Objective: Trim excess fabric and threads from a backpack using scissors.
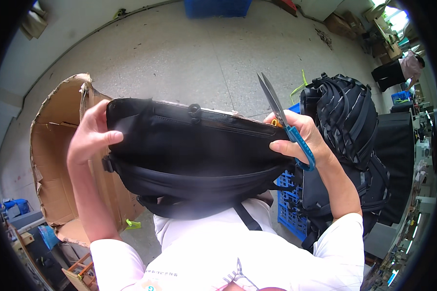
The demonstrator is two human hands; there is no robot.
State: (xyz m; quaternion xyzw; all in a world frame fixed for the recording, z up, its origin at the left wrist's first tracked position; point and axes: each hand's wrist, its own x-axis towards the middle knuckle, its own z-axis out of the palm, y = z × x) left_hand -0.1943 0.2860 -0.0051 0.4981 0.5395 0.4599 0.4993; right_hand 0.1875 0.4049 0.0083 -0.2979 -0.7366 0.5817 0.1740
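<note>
The left hand grips the left end of a black backpack, thumb curled over its front, while the right hand pinches the right end and also clasps a pair of blue-handled scissors, blades shut and pointing up toward 11 o'clock. The backpack is held up at the centre of the view, above the person's white shirt. It looks soft and fairly light, sagging between the hands, so its seamed top edge and the webbing straps hanging at 6 o'clock seem the surest holds. At 9 o'clock an open brown cardboard box stands on the concrete floor. At 3 o'clock a pile of black backpacks rests on a blue plastic crate. No legible labels show on the box.
</note>
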